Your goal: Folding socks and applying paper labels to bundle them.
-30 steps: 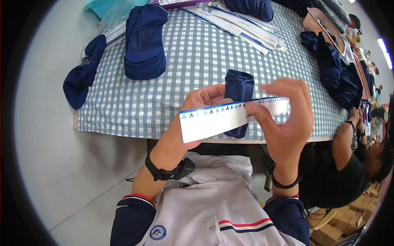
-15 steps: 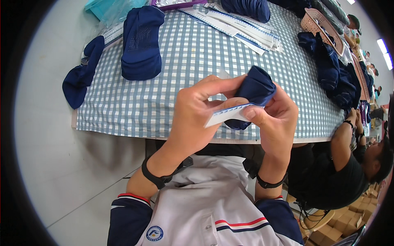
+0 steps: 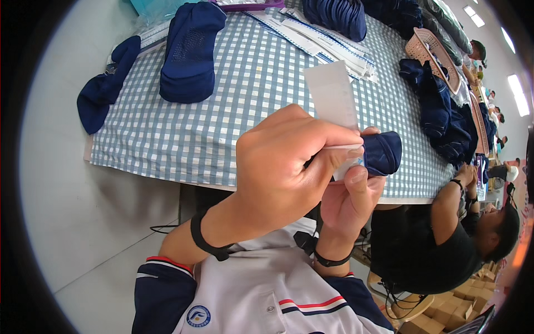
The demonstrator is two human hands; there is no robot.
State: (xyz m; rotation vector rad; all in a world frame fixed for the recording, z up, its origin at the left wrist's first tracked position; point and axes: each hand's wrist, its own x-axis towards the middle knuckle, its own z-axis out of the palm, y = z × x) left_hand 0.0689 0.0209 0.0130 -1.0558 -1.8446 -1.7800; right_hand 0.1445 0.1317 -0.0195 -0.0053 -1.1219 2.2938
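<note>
Above the table's front edge I hold a folded navy sock (image 3: pixel 385 153) with a white paper strip (image 3: pixel 332 94) against it. My left hand (image 3: pixel 281 161) is closed, thumb and forefinger pinching the strip where it meets the sock. One length of the strip stands up past my fingers. My right hand (image 3: pixel 351 200) grips the sock from below and behind, its thumb pressed on the near part of the strip. Part of the sock is hidden behind my left fingers.
Navy socks lie in a flat stack (image 3: pixel 189 53), with a loose sock (image 3: pixel 105 92) at the left edge. Paper strips (image 3: pixel 328 42), a bundle of socks (image 3: pixel 334 16) and a purple tray (image 3: pixel 250 6) are farther back. Right: a pink basket (image 3: pixel 428 53), a navy heap (image 3: pixel 445 114), a co-worker's arm (image 3: pixel 446 209).
The sock has turned and shifted right. My left hand has moved from the sock's side to pinch the strip, which now sticks up away from me.
</note>
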